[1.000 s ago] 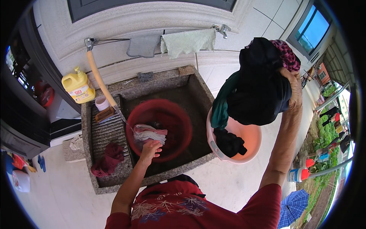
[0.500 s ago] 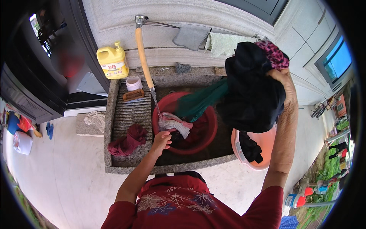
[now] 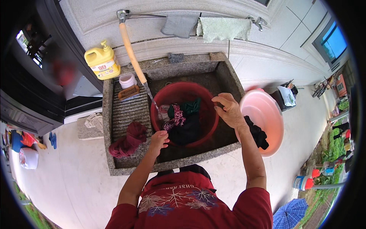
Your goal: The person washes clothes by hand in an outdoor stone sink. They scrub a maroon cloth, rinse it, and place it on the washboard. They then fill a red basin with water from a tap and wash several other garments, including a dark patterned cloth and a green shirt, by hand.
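Over the near left rim of the red basin (image 3: 215, 121), my left hand (image 3: 158, 142) is loosely curled with its fingers a little apart, holding nothing. My right hand (image 3: 228, 110) hovers at the basin's right side, thumb and fingers spread, empty. Black clothing (image 3: 185, 131), a dark green garment (image 3: 191, 106) and a pink-and-black patterned cloth (image 3: 177, 118) lie bunched inside the basin. Water from a hose (image 3: 131, 53) falls into its left side. A maroon cloth (image 3: 129, 140) lies twisted on the ribbed washboard (image 3: 131, 113) to the left.
The basin stands in a stone sink (image 3: 190, 163). A pink tub (image 3: 268, 114) with black clothing (image 3: 256, 132) at its edge stands right. A yellow jug (image 3: 102, 63), a pinkish cup (image 3: 127, 80) and a brown brush (image 3: 129, 92) sit at the left. Cloths hang behind, including a pale green towel (image 3: 223, 29).
My right hand has let go of the black, green and patterned clothes, which now lie in the red basin. It has moved down and left. My left hand stays near the same rim.
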Motion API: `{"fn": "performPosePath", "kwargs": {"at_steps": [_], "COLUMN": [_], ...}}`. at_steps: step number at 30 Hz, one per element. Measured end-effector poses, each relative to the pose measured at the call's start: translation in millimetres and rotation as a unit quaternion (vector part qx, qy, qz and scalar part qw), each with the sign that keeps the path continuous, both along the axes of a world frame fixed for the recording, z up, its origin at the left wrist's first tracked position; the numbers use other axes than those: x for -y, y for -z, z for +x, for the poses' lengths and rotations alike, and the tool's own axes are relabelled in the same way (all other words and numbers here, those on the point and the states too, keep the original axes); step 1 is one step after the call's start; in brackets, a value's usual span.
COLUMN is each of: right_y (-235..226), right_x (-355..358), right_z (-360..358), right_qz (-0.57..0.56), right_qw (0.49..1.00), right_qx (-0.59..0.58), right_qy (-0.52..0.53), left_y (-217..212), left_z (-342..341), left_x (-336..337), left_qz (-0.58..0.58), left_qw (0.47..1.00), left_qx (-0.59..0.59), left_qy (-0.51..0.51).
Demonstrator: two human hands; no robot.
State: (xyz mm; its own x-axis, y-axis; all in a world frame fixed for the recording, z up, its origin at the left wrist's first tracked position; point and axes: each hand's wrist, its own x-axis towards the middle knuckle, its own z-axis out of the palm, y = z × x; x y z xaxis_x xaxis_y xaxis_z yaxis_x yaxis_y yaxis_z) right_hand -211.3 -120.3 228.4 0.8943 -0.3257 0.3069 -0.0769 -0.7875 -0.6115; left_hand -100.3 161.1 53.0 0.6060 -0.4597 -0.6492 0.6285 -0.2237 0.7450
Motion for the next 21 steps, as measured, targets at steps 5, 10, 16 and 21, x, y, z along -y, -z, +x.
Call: {"fn": "performPosePath", "kwargs": {"at_steps": [5,10,16,21], "right_y": [-41.5,15.2,80.8,18.9], "right_x": [89.3,125.5,131.2,153.4], "right_z": [-111.8,-186.2,-195.7,-193.1], "right_qz": [-0.021,0.043,-0.115,0.013], "right_qw": [0.976,0.855,0.894,0.945], "right_qx": [-0.135,-0.433,-0.349,-0.16], "right_qy": [0.172,0.283,0.254,0.285], "left_y": [6.9,1.6,-4.0,-1.7], "left_z": [-3.4,-8.8,-15.7,-7.7], "left_x": [8.5,28.7,53.6,45.2], "left_qz": [-0.007,0.016,0.014,0.021], "left_qw": [0.999,0.998,0.993,0.995], "left_qx": [-0.025,-0.023,-0.013,-0.004], "left_qy": [0.026,0.062,0.114,0.097]}}
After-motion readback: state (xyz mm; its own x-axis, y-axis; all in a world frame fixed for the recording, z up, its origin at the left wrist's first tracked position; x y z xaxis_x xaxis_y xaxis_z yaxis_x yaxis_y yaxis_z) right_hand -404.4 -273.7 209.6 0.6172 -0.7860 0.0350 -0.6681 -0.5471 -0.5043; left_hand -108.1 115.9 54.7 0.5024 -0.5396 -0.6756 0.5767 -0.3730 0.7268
